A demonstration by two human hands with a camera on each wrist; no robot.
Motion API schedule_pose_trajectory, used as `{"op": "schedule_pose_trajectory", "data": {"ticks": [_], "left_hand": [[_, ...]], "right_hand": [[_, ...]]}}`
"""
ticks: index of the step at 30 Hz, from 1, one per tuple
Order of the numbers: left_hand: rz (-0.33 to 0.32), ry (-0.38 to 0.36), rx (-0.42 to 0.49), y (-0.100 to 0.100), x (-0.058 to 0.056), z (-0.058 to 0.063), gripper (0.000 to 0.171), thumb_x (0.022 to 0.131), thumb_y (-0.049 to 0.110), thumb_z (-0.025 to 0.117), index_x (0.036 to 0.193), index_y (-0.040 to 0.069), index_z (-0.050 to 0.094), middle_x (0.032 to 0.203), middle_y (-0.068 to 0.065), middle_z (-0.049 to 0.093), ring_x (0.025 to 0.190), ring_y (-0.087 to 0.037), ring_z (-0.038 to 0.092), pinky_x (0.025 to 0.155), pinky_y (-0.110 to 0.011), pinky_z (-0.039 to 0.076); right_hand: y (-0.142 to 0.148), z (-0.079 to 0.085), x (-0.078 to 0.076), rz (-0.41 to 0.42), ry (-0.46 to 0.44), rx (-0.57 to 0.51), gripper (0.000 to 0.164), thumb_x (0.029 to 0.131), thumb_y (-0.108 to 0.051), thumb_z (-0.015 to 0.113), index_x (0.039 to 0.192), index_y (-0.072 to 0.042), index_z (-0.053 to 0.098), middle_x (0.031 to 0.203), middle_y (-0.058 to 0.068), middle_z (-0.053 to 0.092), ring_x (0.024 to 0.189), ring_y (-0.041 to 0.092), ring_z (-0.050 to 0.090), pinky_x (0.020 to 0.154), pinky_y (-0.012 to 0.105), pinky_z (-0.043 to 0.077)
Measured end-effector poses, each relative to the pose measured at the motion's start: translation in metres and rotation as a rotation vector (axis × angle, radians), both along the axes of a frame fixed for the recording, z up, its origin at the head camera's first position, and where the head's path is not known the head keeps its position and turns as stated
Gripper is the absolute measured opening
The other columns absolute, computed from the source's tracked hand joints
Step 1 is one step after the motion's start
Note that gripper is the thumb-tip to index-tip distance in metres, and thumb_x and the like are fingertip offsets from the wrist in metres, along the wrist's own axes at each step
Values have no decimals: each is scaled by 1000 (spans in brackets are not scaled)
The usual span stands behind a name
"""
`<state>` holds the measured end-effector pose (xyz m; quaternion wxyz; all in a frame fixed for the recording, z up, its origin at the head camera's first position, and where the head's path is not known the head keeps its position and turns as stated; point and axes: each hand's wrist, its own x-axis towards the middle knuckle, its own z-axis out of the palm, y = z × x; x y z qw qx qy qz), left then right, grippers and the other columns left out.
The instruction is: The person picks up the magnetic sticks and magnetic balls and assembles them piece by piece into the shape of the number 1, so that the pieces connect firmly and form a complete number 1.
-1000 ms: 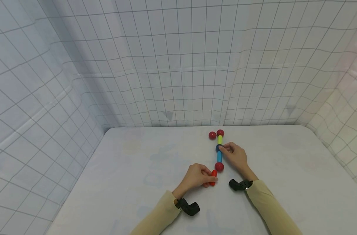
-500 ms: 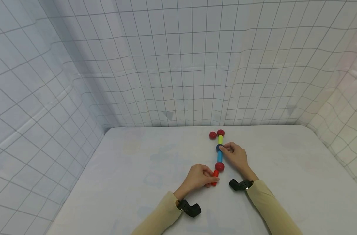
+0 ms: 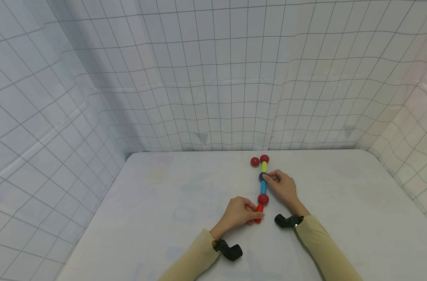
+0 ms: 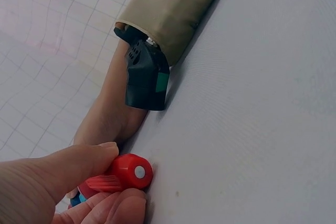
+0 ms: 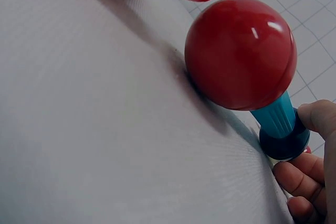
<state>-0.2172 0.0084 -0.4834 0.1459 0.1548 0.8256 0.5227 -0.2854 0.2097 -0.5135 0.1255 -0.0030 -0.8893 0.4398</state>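
Between thumb and fingers, my left hand (image 3: 236,212) pinches a red magnetic rod (image 4: 126,171) by its sides; a pale round disc marks its near end. The rod's far end is right at a dark red ball (image 3: 263,199), and a narrow gap shows there in the right wrist view. From that ball a blue rod (image 3: 263,187) runs to a dark blue ball (image 5: 286,145), which my right hand (image 3: 283,188) pinches. Beyond it, a yellow-green rod (image 3: 264,167) leads to another red ball (image 3: 264,158). The pieces form a straight line on the table.
A loose red ball (image 3: 255,161) lies just left of the line's far end. The white table (image 3: 157,203) ends at a back edge before a grid-patterned curtain (image 3: 213,97), which also hangs at both sides. Each wrist wears a black camera (image 3: 231,251).
My left hand has shifted slightly right with the red rod, bringing it more in line with the near red ball. My right hand stays on the dark blue ball.
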Motion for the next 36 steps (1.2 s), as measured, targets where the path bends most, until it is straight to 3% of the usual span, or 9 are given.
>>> {"op": "schedule_pose_trajectory", "data": {"ticks": [28,36], "left_hand": [[38,40,-12,8,0,-4,21,75,24,82,77,6,71,51,7,59,40,-7,56,40,-20,38],[44,12,26,9,0,-4,20,76,21,81,75,4,71,52,4,61,40,-9,58,42,-21,44]], "right_hand": [[1,-1,-1,6,14,8,42,88,-48,63,98,-7,65,74,3,60,67,21,49,59,32,36],[1,-2,-1,3,39,21,37,88,-44,65,95,-8,66,75,2,62,69,18,51,61,32,37]]}}
